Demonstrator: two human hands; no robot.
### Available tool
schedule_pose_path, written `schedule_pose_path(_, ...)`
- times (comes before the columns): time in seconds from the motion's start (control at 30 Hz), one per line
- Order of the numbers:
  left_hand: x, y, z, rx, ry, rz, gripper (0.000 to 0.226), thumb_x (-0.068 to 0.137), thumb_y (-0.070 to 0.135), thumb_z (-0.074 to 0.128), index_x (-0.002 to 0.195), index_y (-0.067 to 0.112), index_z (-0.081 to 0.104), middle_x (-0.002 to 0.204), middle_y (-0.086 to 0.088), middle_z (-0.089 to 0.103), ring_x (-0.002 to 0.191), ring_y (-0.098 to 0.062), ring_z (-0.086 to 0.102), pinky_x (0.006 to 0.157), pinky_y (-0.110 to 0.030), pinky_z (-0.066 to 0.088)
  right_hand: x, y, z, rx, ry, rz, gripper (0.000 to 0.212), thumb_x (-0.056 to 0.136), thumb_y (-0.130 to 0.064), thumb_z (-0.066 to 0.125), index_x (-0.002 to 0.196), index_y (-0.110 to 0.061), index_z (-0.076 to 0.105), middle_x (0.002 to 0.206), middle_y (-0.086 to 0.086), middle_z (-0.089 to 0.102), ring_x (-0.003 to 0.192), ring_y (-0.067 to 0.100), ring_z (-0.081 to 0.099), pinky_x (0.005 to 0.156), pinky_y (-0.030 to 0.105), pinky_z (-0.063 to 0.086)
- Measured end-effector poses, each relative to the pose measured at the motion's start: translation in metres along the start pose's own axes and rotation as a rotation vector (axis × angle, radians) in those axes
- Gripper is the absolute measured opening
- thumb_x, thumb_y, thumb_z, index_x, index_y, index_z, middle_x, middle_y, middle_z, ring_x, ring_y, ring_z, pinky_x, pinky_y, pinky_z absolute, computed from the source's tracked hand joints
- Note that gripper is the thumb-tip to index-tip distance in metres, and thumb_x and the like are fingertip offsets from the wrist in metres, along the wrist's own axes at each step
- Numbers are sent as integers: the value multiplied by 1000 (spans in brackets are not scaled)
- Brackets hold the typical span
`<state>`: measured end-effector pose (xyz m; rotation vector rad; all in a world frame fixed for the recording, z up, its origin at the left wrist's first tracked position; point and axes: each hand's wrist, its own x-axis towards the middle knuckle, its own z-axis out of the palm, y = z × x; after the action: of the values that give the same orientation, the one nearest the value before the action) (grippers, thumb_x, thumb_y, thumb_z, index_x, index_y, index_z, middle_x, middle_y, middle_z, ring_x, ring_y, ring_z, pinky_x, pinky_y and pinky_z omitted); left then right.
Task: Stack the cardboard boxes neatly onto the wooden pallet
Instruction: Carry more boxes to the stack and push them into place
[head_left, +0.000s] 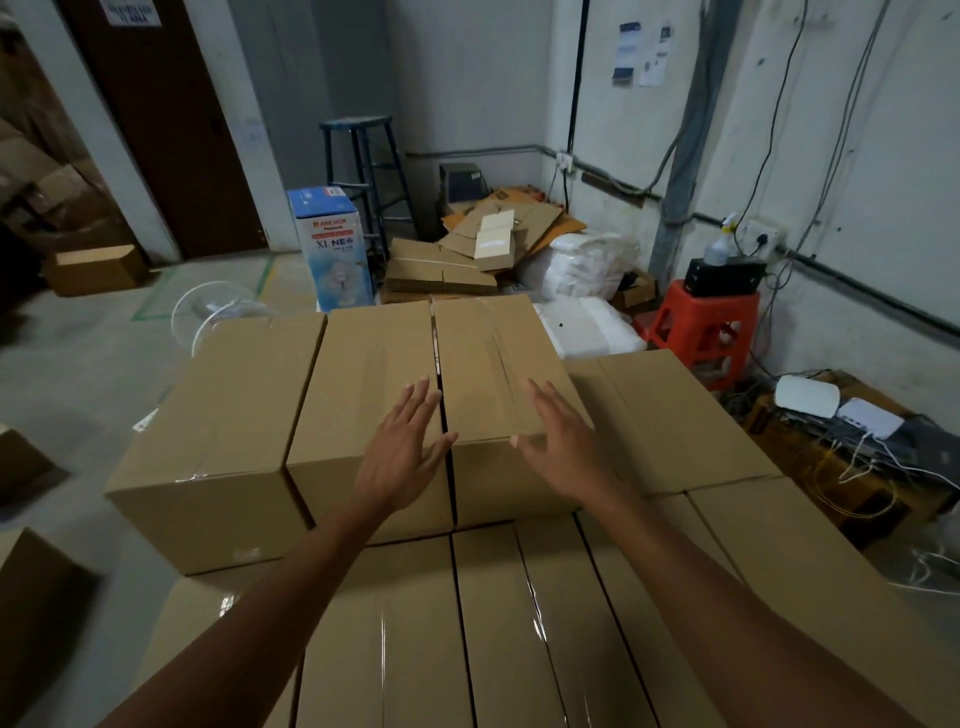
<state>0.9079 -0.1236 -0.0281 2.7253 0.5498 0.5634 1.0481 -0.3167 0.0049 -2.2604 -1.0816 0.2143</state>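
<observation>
Left hand: we see our left hand with fingers straight and spread, holding nothing, over the near right corner of the middle box, fingertips by the gap beside it.
Right hand: our right hand is fanned out the same way and grips nothing, over the near edge of the right box; we cannot tell whether either palm touches the cardboard.
Top row: the left box, middle box and right box sit side by side, with a narrow dark slit between the last two.
Lower layer: taped boxes lie under the top row and under our forearms; a side box sits just right of the top row, lower down.
Behind: a fan carton, a blue stool, flattened cardboard, white bags and a red stool stand near the walls.
Far left: a loose box rests on the floor by the doorway.
</observation>
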Motion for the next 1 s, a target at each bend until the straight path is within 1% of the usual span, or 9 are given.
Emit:
schedule_pose_path(0.1,-41,16,-20,-97,120,-5,69,102,59,37,158,21,26,168,5,6,155,-12,2,122,-41,17,-43,-22,0,117,125,-16,78,96,-38,63,160,-33,18,168,-1,16,153,21,19,121,48,28)
schedule_pose_path(0.2,-89,35,-38,-208,205,6,71,99,61,35,158,22,28,168,6,10,155,-8,3,120,-39,17,-92,-41,2,186,218,-42,75,95,-37,65,158,-31,25,166,-2,24,150,17,25,119,39,30)
schedule_pose_path(0.3,-136,53,-51,-280,222,-10,70,98,61,37,157,24,29,168,8,12,154,-6,5,119,-39,16,-142,-65,1,230,268,-54,74,95,-36,66,158,-30,27,163,-3,30,148,12,29,117,34,33)
schedule_pose_path(0.43,-197,74,-61,-346,232,-16,68,99,56,41,157,21,30,168,7,14,154,-7,7,121,-42,20,-204,-87,7,286,303,-63,74,94,-37,67,157,-32,28,161,-4,35,146,11,34,116,40,37)
schedule_pose_path(0.5,-228,85,-68,-358,256,2,68,99,54,44,156,19,32,168,5,16,155,-10,8,120,-38,20,-235,-97,14,321,299,-62,74,94,-38,67,156,-37,27,159,-6,37,144,10,37,114,44,41)
schedule_pose_path(0.63,-291,105,-82,-362,306,-52,67,98,52,48,155,17,36,167,3,18,155,-11,11,120,-38,23,-296,-119,24,354,251,-91,73,94,-39,66,153,-44,22,158,-5,39,142,9,38,113,42,42)
schedule_pose_path(0.87,-435,120,-118,-267,283,-208,67,97,57,43,154,22,36,167,4,19,153,-7,14,118,-31,22,-404,-141,50,395,198,-99,69,94,-43,63,155,-35,30,157,-7,39,141,8,39,110,47,45)
schedule_pose_path(0.93,-479,117,-130,-240,265,-280,67,96,59,43,155,26,35,167,6,19,153,-9,17,116,-34,25,-434,-147,65,414,183,-87,70,92,-48,60,154,-29,34,156,-6,40,141,9,40,108,47,47)
schedule_pose_path(1.0,-521,112,-140,-220,252,-350,69,95,60,42,155,29,33,166,6,20,152,-14,21,115,-41,30,-462,-155,81,437,143,-84,72,89,-52,56,153,-27,36,155,-8,41,141,9,41,107,46,48)
